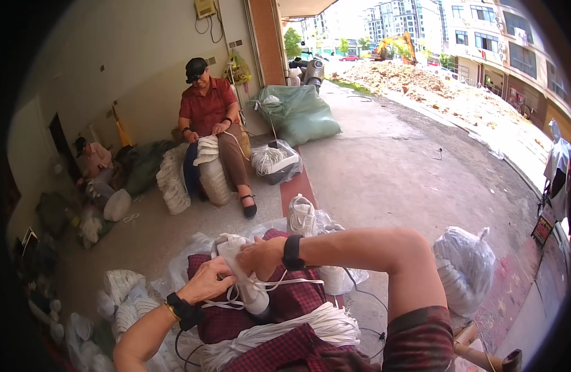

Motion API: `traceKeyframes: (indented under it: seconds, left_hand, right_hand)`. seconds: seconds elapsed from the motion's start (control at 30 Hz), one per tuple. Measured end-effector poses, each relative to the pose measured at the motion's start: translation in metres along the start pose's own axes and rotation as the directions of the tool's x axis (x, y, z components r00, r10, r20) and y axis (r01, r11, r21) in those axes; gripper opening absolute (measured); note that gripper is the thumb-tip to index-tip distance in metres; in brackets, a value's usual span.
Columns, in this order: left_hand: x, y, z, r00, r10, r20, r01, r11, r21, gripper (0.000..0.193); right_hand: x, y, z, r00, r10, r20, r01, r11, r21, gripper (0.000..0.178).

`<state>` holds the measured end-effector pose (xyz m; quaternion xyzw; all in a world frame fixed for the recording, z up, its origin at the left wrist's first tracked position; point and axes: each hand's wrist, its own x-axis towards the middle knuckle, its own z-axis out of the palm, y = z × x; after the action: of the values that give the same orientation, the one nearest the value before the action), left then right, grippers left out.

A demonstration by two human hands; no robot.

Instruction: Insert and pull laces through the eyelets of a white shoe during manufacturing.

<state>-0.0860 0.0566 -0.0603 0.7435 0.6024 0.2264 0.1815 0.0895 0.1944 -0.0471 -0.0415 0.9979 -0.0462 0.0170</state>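
Observation:
A white and grey sneaker (255, 299) lies across my lap, its toe toward me, with loose white shoelaces (294, 282) trailing out to both sides. My right hand (260, 257) is wrapped over the upper part of the sneaker; some fingertips are hidden. At the shoe's left edge, my left hand (212, 277) has thumb and forefinger drawn together in a pinch. What lies between those fingertips is too small to make out. Closer to my body, a thick bundle of white laces (285, 333) rests over the dark red checked cloth (298, 297).
Another white shoe (302, 215) stands beyond my knees. A clear bag of shoes (464, 270) sits at right, piled white shoes (127, 288) at left. Ahead, a seated co-worker (209, 118) handles white shoe parts beside a tub of laces (276, 161) and a green sack (298, 115).

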Motion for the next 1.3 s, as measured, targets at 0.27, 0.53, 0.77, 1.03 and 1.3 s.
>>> traceKeyframes:
  seconds: [0.27,0.53,0.77,1.03,1.3]
  left_hand:
    - [-0.004,0.0,0.011,0.993,0.011,-0.118,-0.014,1.0,-0.019,0.011]
    - [-0.001,0.07,0.002,0.917,0.179,-0.357,-0.219,0.973,-0.074,0.004]
    - [-0.005,0.015,0.015,0.921,0.335,-0.198,-0.212,0.859,0.467,0.006]
    - [-0.004,0.011,0.02,0.973,0.161,-0.168,-0.048,0.845,0.533,0.013]
    - [0.0,0.01,0.037,0.953,0.056,-0.299,0.041,0.95,0.308,0.009]
  right_hand:
    - [0.014,-0.008,0.013,0.971,0.218,-0.097,-0.211,0.974,0.078,0.026]
    - [0.019,-0.014,0.018,0.92,0.383,-0.08,-0.371,0.918,0.138,0.034]
    - [0.018,-0.015,0.026,0.916,0.338,-0.218,-0.342,0.939,0.019,0.02]
    - [0.014,0.001,0.021,0.851,0.433,-0.298,-0.338,0.885,0.32,0.021]
    - [0.002,0.0,0.043,0.912,0.095,-0.4,-0.138,0.987,-0.079,0.017]
